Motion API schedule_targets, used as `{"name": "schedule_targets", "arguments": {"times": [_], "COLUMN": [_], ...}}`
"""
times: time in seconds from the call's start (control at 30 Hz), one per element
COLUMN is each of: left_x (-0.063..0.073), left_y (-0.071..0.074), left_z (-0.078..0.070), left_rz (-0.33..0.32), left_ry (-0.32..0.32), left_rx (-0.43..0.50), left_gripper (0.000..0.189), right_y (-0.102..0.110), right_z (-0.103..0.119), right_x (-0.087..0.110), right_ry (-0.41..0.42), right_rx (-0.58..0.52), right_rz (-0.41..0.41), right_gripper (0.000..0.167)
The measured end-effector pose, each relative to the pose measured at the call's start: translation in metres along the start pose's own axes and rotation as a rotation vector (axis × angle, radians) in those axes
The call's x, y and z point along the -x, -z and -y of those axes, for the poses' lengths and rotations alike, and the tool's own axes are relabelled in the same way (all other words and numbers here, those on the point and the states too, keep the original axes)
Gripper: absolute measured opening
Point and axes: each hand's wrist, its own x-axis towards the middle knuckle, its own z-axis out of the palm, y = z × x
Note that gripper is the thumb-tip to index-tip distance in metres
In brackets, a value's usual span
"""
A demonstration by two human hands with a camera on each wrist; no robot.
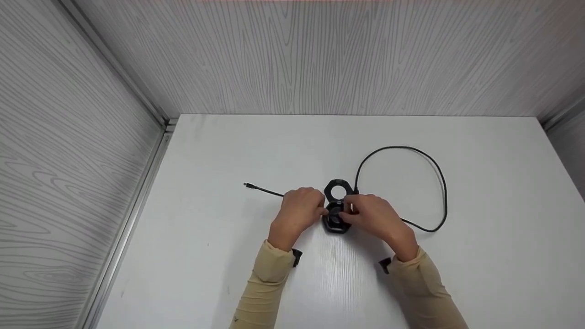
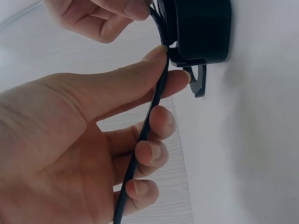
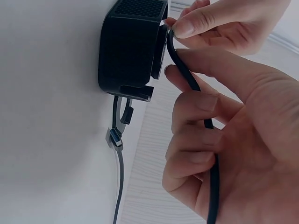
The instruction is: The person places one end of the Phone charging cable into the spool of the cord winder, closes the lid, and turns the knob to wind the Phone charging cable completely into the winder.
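Observation:
A small black case (image 1: 337,230) with angled sides stands on the table, its ring-shaped lid (image 1: 328,191) swung out on the far side. My left hand (image 1: 298,209) is at its left and pinches a black cable (image 2: 132,163) between thumb and index finger, the other fingers curled around it. From the right, my right hand (image 1: 377,218) grips the same cable (image 3: 214,186). Between the two hands the cable bends across the open top of the case (image 3: 126,51). A round black part inside the case is partly hidden by the fingers.
One slim cable plug (image 1: 249,185) points left beyond my left hand. On the right the cable makes a wide loop (image 1: 446,192), and its USB plug (image 3: 115,137) lies beside the ring lid. The white table (image 1: 205,151) meets wood-grain panels (image 1: 292,59) behind and at the sides.

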Motion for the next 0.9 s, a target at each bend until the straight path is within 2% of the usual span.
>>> {"name": "schedule_targets", "arguments": {"times": [0.27,0.47,0.67,0.9], "left_x": [-0.004,-0.004,-0.005,-0.004], "left_y": [-0.003,-0.004,-0.004,-0.003], "left_z": [0.005,0.007,0.007,0.005], "left_rz": [-0.065,-0.057,-0.039,-0.006], "left_ry": [-0.055,-0.071,-0.059,-0.051], "left_rx": [-0.049,-0.043,-0.018,-0.004], "left_gripper": [0.017,0.016,0.017,0.018], "right_y": [-0.002,-0.005,-0.003,0.0], "right_z": [-0.008,-0.014,-0.018,-0.015], "right_x": [-0.003,-0.006,-0.007,-0.004], "right_ry": [0.038,0.079,0.077,0.022], "right_rx": [-0.124,-0.193,-0.217,-0.19], "right_rz": [0.061,0.113,0.144,0.12], "right_gripper": [0.014,0.015,0.019,0.017]}}
